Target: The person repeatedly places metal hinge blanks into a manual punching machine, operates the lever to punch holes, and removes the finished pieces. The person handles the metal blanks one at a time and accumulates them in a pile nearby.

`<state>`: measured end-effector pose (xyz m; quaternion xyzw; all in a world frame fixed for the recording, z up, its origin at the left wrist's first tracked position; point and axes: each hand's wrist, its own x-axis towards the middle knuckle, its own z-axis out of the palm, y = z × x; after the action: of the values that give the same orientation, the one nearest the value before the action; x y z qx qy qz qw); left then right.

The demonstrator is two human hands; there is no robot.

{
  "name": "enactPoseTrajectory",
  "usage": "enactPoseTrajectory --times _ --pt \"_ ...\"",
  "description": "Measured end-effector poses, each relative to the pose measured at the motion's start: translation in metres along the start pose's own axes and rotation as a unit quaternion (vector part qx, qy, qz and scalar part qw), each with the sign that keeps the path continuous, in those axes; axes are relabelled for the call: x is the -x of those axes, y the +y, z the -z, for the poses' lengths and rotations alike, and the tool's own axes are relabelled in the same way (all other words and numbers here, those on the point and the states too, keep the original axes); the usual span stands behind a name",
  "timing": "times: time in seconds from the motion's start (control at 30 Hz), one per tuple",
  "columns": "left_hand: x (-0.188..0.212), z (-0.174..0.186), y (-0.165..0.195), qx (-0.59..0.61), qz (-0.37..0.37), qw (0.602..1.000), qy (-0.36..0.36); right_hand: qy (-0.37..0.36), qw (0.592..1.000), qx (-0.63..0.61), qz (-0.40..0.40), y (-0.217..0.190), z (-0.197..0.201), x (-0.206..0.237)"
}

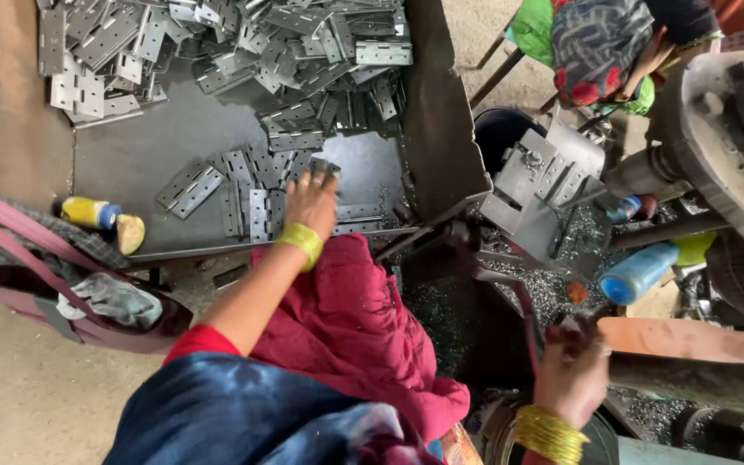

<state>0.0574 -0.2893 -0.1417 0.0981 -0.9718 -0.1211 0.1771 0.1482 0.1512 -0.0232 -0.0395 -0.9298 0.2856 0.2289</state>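
Observation:
My left hand reaches onto a dark metal tray and rests on flat grey hinge plates, its fingers closing over one plate at the edge of a big pile of hinge plates. A yellow bangle sits on that wrist. My right hand, also with yellow bangles, grips the dark lever handle of a press machine at the lower right. The grey metal press fixture stands between the tray and the machine body.
A yellow bottle lies at the tray's left front. A blue bottle sits by the machine. Metal chips cover the ground under the fixture. Another person in patterned cloth sits at the top right. A maroon bag lies left.

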Motion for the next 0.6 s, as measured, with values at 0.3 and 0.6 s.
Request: enactPoseTrajectory --times 0.3,0.6 --pt "-0.065 -0.047 -0.048 -0.101 -0.028 0.963 -0.249 0.041 0.984 0.165 0.053 -0.071 0.019 -0.054" --pt "-0.045 0.01 -0.079 0.026 0.033 0.952 -0.304 -0.019 0.976 0.217 0.0 -0.045 0.009 -0.033"
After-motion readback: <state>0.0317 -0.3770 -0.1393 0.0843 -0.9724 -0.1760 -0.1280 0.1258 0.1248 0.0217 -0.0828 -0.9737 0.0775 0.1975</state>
